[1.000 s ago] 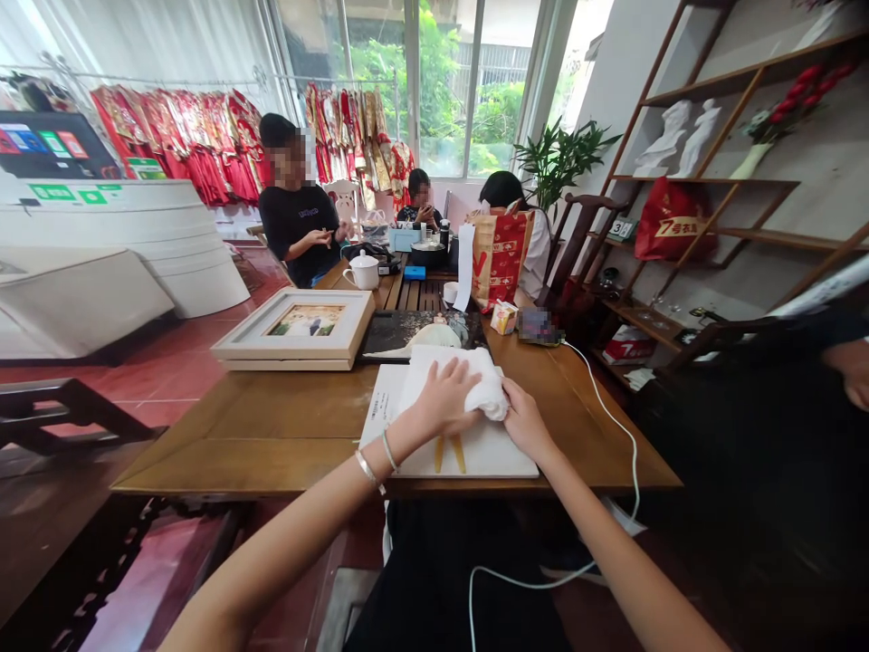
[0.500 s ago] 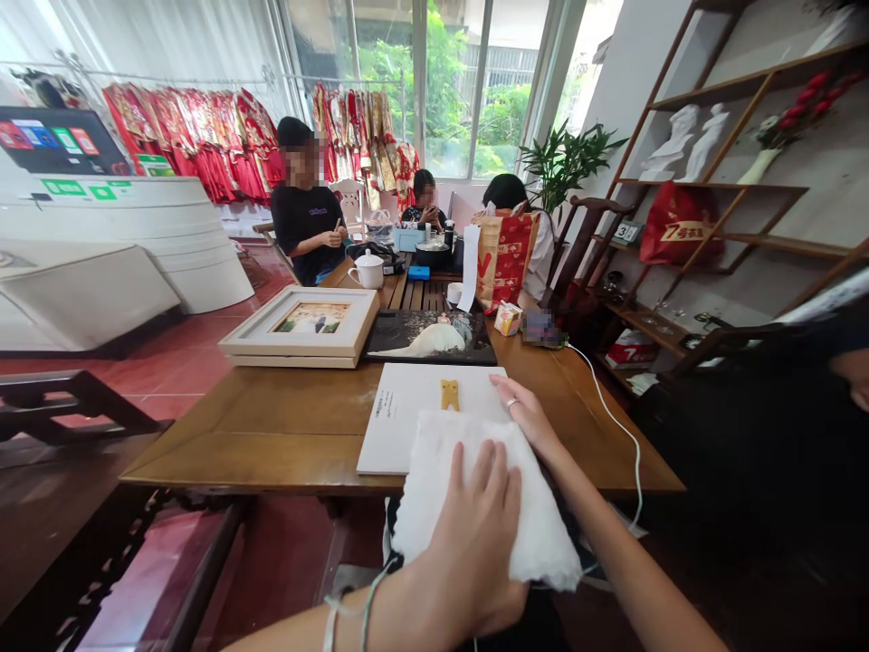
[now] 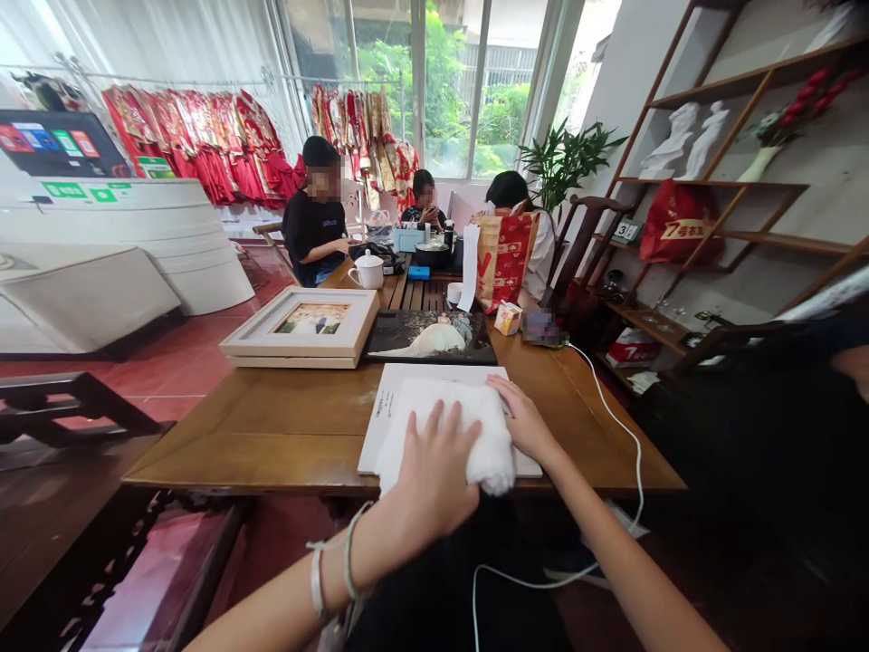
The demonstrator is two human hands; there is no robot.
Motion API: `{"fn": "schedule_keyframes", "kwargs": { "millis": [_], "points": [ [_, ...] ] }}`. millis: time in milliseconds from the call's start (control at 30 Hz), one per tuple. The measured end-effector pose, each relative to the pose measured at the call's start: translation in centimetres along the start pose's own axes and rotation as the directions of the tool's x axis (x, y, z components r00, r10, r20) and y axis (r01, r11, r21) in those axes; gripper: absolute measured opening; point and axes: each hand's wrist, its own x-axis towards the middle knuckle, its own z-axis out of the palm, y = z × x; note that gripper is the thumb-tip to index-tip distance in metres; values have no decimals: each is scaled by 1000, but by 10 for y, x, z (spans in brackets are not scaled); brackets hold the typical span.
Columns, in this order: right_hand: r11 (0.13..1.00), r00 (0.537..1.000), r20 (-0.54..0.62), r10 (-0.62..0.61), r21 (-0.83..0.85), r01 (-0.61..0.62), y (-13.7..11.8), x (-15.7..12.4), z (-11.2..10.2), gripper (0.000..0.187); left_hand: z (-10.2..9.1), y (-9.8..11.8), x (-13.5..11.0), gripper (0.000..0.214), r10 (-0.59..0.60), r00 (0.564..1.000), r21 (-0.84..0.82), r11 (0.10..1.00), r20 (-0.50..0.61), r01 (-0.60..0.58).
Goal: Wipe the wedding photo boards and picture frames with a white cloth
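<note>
A white fluffy cloth (image 3: 494, 448) lies over most of a white flat board (image 3: 370, 445) with small dark print at its left side. My left hand (image 3: 434, 471) presses on the cloth from above, fingers spread and stretched forward. Over the board's right edge rests my right hand (image 3: 528, 418), its fingers extended and touching the board beside the cloth. Any yellow piece on the board is hidden under the cloth. Behind the board are a dark photo panel (image 3: 434, 339) with a figure in a white dress and a cream picture frame (image 3: 367, 330).
The wooden table (image 3: 272, 426) also bears a white lidded mug (image 3: 367, 270), a red and tan paper bag (image 3: 506, 258) and a small box (image 3: 508, 318). A white cable (image 3: 615, 412) runs down the right side. A person (image 3: 318, 217) sits at the far left, others farther back.
My left hand has pushed the cloth forward and left onto the board, covering the yellow bear-shaped piece. My right hand stays near the board's edge. The person at far left has leaned right.
</note>
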Motion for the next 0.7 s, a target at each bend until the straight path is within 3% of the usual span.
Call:
{"fn": "schedule_keyframes", "kwargs": {
  "millis": [100, 167, 333, 567, 700],
  "points": [
    [1000, 1000, -2, -2, -19, 2, -4, 0, 0, 42, 2, -20, 30, 66, -57, 996, 19, 998, -76, 58],
    [1000, 1000, 1, -6, -26, 6, -7, 0, 0, 42, 4, -32, 51, 64, -31, 993, 13, 999, -111, 33],
    [999, 999, 23, -35, -18, 35, -11, 1, -3, 53, 4, -40, 94, 60, 231, 969, -64, 969, -89, -237],
    [1000, 1000, 2, 9, -15, -9, -13, 1, -4, 44, 3, -49, 114, 53, 372, 926, -133, 916, -65, -378],
    [998, 1000, 17, 7, -58, -6, -17, 2, -5, 35, -7, -58, 125, 40, 433, 898, -152, 885, -73, -439]
  ]
}}
